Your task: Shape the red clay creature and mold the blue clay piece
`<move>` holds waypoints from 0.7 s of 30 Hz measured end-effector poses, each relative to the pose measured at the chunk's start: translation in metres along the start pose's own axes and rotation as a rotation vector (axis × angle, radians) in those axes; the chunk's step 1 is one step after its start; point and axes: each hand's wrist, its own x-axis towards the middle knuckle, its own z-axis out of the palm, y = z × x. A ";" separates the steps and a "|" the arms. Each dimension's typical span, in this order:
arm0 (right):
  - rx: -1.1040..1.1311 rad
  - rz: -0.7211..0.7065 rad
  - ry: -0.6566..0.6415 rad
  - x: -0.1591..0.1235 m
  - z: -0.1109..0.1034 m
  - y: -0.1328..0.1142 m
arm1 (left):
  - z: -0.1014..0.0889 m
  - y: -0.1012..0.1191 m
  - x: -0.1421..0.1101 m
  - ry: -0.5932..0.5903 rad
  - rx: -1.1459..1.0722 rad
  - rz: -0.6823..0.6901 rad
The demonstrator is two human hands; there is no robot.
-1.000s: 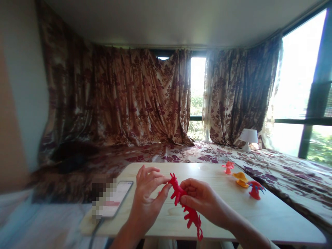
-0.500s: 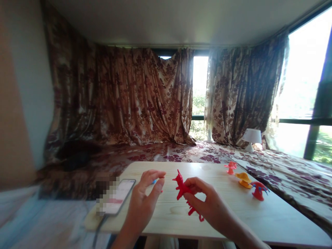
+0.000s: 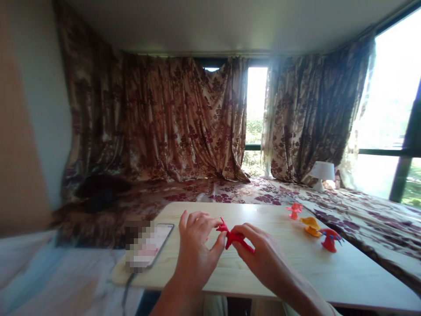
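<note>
A small red toy animal figure (image 3: pixel 235 237) with pointed horns or ears is held just above the table, tilted. My right hand (image 3: pixel 263 250) pinches its body between thumb and fingers, hiding part of its rear. At the head end, the thumb and index finger of my left hand (image 3: pixel 197 250) close on the figure, the other fingers raised and spread. A speck of red shows behind the left fingers, too small to name.
Under my hands is a pale wooden table (image 3: pixel 279 272). A coral toy (image 3: pixel 294 210), a yellow toy (image 3: pixel 310 225) and a red-and-blue toy (image 3: pixel 330 240) stand along its right edge. A phone (image 3: pixel 158 245) with a cable lies left. Beyond, a white lamp (image 3: pixel 322 171) stands on patterned fabric.
My left hand has moved right to the figure's head and closed on it. The figure has turned flatter in my right hand. The small blue thing by my left hand is now hidden.
</note>
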 end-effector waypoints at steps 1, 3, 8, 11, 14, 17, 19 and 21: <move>-0.003 -0.002 -0.011 0.001 -0.001 0.000 | 0.000 0.000 0.000 -0.026 -0.007 -0.019; -0.011 -0.003 -0.032 0.002 -0.002 0.001 | 0.000 0.001 -0.001 -0.085 -0.032 -0.055; -0.009 0.016 -0.039 0.002 -0.005 0.004 | -0.005 -0.006 0.002 -0.135 -0.265 -0.311; 0.029 -0.002 -0.055 0.001 -0.006 0.005 | -0.007 -0.013 0.007 -0.236 -0.623 -0.616; 0.061 -0.027 -0.092 0.002 -0.008 0.004 | -0.008 -0.018 0.010 -0.392 -0.839 -0.707; 0.074 -0.037 -0.115 0.004 -0.009 0.001 | -0.010 -0.019 0.012 -0.481 -0.923 -0.709; 0.080 -0.056 -0.123 0.005 -0.010 -0.001 | -0.011 -0.018 0.013 -0.513 -0.956 -0.705; 0.087 -0.080 -0.121 0.006 -0.011 -0.001 | -0.012 -0.018 0.015 -0.542 -0.986 -0.706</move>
